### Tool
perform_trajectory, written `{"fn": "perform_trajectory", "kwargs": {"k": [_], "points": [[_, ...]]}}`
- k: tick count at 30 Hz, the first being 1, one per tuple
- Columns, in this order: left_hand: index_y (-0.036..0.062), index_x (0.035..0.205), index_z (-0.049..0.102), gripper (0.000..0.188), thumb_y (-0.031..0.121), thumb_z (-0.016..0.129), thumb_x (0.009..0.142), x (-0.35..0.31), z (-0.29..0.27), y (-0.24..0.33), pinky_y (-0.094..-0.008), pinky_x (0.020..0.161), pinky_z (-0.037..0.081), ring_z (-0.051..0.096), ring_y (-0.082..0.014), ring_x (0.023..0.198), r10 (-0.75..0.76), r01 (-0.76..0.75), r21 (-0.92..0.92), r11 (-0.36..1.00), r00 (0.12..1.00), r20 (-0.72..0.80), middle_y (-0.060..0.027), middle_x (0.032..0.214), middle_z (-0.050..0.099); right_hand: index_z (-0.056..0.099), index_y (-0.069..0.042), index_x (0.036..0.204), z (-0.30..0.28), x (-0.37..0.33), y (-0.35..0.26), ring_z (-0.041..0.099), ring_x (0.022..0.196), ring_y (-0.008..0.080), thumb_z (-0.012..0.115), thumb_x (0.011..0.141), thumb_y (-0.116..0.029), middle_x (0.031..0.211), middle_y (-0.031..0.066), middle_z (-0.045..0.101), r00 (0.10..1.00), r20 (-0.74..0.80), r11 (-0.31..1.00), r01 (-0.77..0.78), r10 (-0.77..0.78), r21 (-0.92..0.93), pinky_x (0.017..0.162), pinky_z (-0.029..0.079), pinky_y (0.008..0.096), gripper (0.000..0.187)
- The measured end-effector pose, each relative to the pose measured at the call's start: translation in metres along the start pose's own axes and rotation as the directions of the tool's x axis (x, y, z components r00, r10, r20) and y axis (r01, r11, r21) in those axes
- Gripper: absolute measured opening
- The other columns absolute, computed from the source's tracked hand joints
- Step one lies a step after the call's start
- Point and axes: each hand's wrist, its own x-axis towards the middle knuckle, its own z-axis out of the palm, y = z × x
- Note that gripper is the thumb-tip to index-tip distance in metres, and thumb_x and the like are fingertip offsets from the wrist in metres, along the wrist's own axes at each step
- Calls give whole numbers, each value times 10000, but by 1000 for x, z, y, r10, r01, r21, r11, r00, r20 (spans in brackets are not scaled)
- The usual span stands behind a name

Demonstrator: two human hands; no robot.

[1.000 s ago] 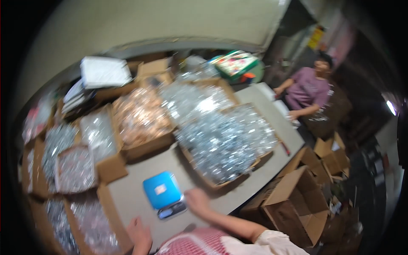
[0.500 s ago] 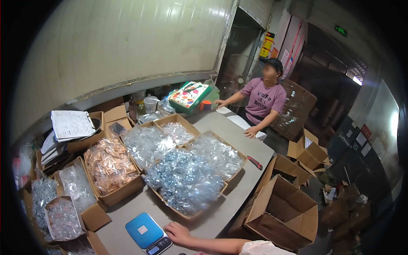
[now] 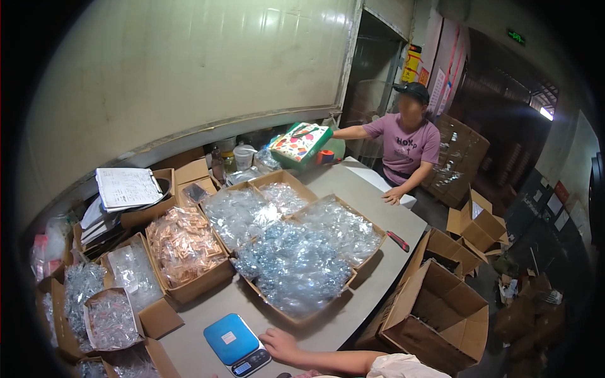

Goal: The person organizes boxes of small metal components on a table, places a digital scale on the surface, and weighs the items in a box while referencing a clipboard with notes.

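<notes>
My right hand (image 3: 280, 345) rests on the table beside a blue-topped digital scale (image 3: 230, 338), its loosely bent fingers close to the scale's right edge. Nothing shows in that hand. My left hand is out of sight. Beyond the scale, a divided cardboard tray (image 3: 304, 324) holds heaps of small clear bags. Bluish pieces in plastic (image 3: 296, 264) fill its near section. Left of it stands a carton (image 3: 200, 291) of bagged copper-coloured parts (image 3: 186, 246).
Across the table, a co-worker in purple (image 3: 409, 142) stretches one arm behind a patterned bag (image 3: 301, 143); the other hand lies on the table. A red cutter (image 3: 397, 240) lies near the right edge, above open cartons (image 3: 435, 315). A clipboard (image 3: 129, 188) tops the left boxes.
The whole view has shifted, so the scene sits further right. The co-worker's arm has moved from the tabletop to the patterned bag. My right hand stays beside the scale.
</notes>
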Motion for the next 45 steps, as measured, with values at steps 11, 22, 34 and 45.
{"fn": "perform_trajectory", "kwargs": {"k": [11, 22, 34, 45], "points": [[262, 1469, 459, 584, 340, 603, 909, 0, -1, 1, -547, 1039, 355, 451, -367, 1217, 32, -32, 36, 999, 999, -12, -188, 1375, 459, 630, -137, 1089, -7, 0, -3, 579, 933, 279, 554, 865, -177, 939, 80, 560, 1000, 15, 1000, -6, 6, -4, 775, 500, 413, 240], [238, 1485, 432, 571, 351, 549, 938, 0, -4, 3, -538, 1067, 323, 423, -336, 1281, 32, -33, 55, 998, 999, 27, -110, 1459, 431, 629, -127, 1091, -9, 1, -4, 576, 909, 287, 549, 861, -166, 925, 86, 552, 1000, 10, 1000, 1, -1, 24, 762, 501, 416, 246], [198, 1532, 325, 677, 359, 546, 912, 2, 6, 0, -547, 1117, 253, 330, -305, 1360, 10, -8, -10, 1000, 978, 210, -42, 1558, 339, 648, -142, 1054, -6, 0, -3, 586, 885, 303, 541, 869, -179, 897, 86, 575, 998, -67, 998, 1, 3, 57, 726, 485, 427, 217], [169, 1537, 306, 690, 351, 554, 920, 6, 2, 2, -525, 1138, 224, 313, -309, 1382, 37, -23, -73, 997, 979, 202, -62, 1561, 327, 626, -113, 1037, -7, 1, -3, 591, 914, 304, 536, 877, -176, 922, 96, 575, 998, -47, 997, -33, 37, 75, 761, 495, 428, 195]]}}
